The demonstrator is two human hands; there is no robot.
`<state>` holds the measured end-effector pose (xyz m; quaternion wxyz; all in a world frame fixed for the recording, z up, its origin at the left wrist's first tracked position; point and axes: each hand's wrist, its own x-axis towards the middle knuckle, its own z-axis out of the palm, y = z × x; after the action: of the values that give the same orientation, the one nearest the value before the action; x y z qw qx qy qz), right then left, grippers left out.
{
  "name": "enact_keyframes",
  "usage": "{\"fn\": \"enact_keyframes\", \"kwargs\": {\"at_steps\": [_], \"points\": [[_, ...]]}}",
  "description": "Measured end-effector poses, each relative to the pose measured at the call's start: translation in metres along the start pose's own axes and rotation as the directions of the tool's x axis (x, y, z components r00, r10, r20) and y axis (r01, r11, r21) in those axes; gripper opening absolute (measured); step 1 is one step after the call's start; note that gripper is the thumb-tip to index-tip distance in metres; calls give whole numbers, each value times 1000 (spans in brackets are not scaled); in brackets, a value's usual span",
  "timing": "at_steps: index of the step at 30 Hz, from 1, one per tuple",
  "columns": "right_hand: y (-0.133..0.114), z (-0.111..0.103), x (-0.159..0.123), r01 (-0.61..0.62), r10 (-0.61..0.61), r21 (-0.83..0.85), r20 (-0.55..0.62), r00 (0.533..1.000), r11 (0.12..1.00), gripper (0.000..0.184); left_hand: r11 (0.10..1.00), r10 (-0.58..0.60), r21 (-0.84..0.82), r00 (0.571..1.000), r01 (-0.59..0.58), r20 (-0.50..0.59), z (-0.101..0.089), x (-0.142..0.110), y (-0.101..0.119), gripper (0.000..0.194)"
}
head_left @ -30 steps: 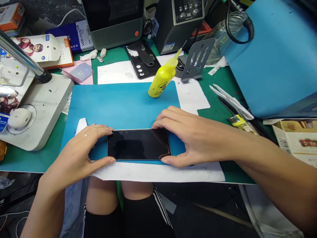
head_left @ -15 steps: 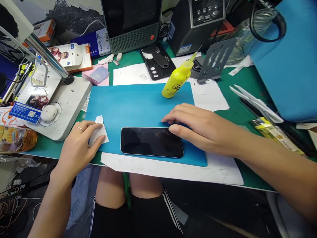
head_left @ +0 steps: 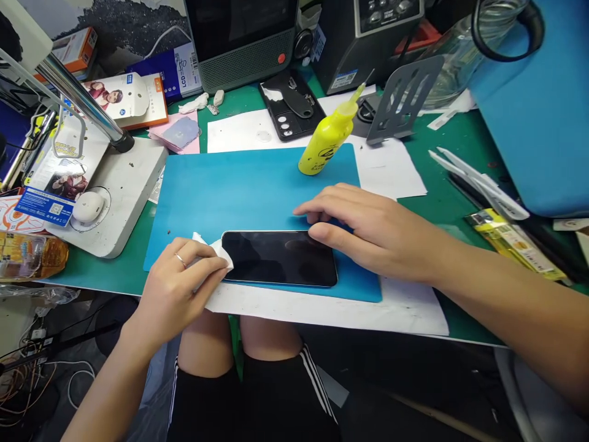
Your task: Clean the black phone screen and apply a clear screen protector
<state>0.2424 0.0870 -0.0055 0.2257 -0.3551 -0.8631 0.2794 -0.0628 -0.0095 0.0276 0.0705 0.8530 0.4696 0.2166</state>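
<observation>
A black-screened smartphone [head_left: 279,258] lies flat, screen up, near the front edge of a blue mat [head_left: 221,190]. My left hand [head_left: 184,276] pinches a white tissue [head_left: 223,253] against the phone's left end, its fingertips over that edge. At the other end, my right hand [head_left: 368,230] has its fingers apart, the thumb at the phone's upper right edge and the index finger stretched above the mat. Behind the phone, a yellow squeeze bottle [head_left: 326,141] with a needle tip stands on the mat.
A black phone case [head_left: 289,113] lies behind the mat beside a grey metal phone stand [head_left: 405,101]. To the left is a lamp base [head_left: 133,196] with a white earbud case on it. White tweezers [head_left: 478,184] and a yellow packet [head_left: 518,245] lie at right.
My left hand has moved right with the tissue, from the mat's left side onto the phone's left end. My right hand stays about where it was.
</observation>
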Motion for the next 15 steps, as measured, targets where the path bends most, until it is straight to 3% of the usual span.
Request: {"fn": "enact_keyframes", "kwargs": {"at_steps": [6, 15], "points": [[-2, 0, 1, 0, 0, 23, -10, 1000, 1000, 57, 995, 79, 59, 996, -82, 46, 5, 5, 6, 21], [-4, -4, 2, 15, -14, 56, -13, 1000, 998, 59, 986, 151, 48, 981, -158, 121, 13, 18, 22, 35]]}}
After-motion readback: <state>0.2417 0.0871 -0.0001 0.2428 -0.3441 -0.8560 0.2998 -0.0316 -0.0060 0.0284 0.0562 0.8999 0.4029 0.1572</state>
